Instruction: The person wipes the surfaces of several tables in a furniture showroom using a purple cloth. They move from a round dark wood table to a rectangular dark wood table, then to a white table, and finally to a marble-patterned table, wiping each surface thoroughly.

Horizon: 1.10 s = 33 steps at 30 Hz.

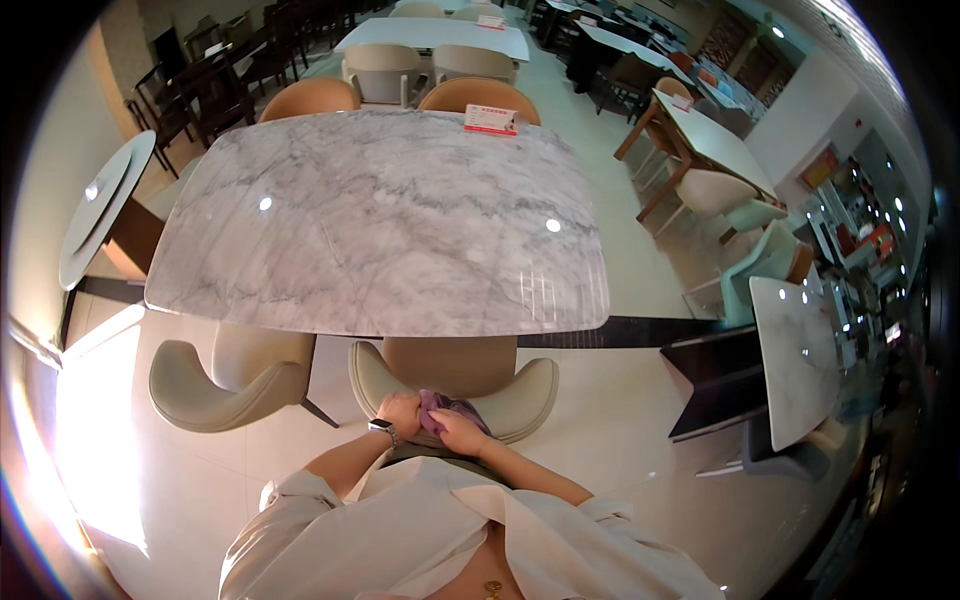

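A crumpled purple cloth [429, 411] is bunched between my two hands, over the back of a cream upholstered chair [537, 397]. My left hand [401, 414], with a watch at its wrist, grips the cloth's left side. From the right, my right hand [459, 431] holds it with the fingers closed on it, and part of the cloth shows beyond that hand. The chair faces a glossy marble-patterned table [382, 225], whose near edge lies ahead of my hands. A red and white card sign [491, 120] stands near the table's far edge.
A second cream chair [225, 386] stands at the left near side of the table. Two orange-backed chairs [311, 97] are at the far side. A round table [109, 206] stands at the left, and another marble-patterned table [796, 360] at the right. More tables and chairs fill the background.
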Available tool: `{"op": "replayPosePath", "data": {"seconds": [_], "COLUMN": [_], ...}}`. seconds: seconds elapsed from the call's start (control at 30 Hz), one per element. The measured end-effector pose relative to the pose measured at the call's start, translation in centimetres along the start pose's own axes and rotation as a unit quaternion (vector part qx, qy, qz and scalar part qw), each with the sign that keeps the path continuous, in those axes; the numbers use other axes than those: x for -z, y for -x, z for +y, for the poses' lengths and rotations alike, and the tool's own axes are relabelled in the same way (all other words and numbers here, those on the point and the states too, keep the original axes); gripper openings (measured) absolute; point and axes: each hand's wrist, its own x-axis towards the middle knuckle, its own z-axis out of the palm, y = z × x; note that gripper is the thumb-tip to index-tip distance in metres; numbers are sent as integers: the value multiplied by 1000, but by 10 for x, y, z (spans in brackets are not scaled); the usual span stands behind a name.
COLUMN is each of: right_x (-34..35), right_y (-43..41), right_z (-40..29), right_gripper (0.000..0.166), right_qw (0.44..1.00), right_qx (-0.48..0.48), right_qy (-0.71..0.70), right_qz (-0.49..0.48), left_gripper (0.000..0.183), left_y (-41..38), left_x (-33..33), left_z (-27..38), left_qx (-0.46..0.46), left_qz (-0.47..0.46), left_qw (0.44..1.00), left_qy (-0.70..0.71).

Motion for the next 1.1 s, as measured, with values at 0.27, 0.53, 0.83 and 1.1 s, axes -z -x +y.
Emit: {"op": "replayPosePath", "data": {"seconds": [0.27,0.53,0.83,1.1], "right_x": [77,74,-3,13], "right_y": [68,71,2,47], "right_z": [43,106,4,34], "right_gripper": [33,24,32,39], "right_qw": [985,940,999,993], "right_qx": [-123,-204,-15,94], "right_qy": [118,232,-43,40], "right_qz": [-1,146,-27,60], "left_gripper": [23,23,27,28], "left_y": [2,0,3,6], "left_x": [-8,-7,-4,-5], "left_z": [-12,-7,-6,-7], "left_qx": [-1,-2,18,10], "left_qz": [-21,-23,-8,25], "left_qw": [1000,1000,1000,998], "left_qy": [6,-4,-2,55]}}
